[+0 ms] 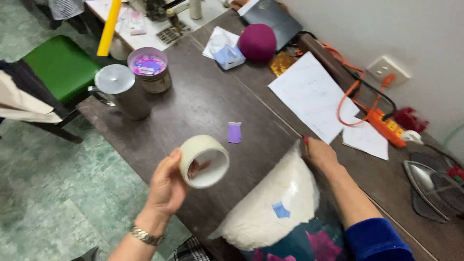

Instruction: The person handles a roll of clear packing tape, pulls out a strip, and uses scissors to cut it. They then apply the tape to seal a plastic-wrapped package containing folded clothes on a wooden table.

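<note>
Two hands work over a dark counter (203,101). With the tape roll (204,161) as landmark: the left hand (166,186) grasps it from the left, fingers curled round its rim, lifting it above the counter near the counter's left edge, its open core facing the camera. Just above the roll lies a small purple scrap (234,132), and between scrap and roll the wood is bare, the widest open patch in view. Right of the roll, the right hand (319,153) presses down on the top end of a white bag (270,205), fingers closed on its edge; the bag bears a blue sticker (281,210) and lies toward the counter's near edge. Further right, white sheets (311,94) lie toward the wall side, beside an orange power strip (386,125). Up and left of the roll, by the counter's far left corner, stand a steel jug (123,92) with its lid on and a round tin (150,67), open, holding pinkish-purple bits. Well above the roll sits a magenta ball (257,42).
</note>
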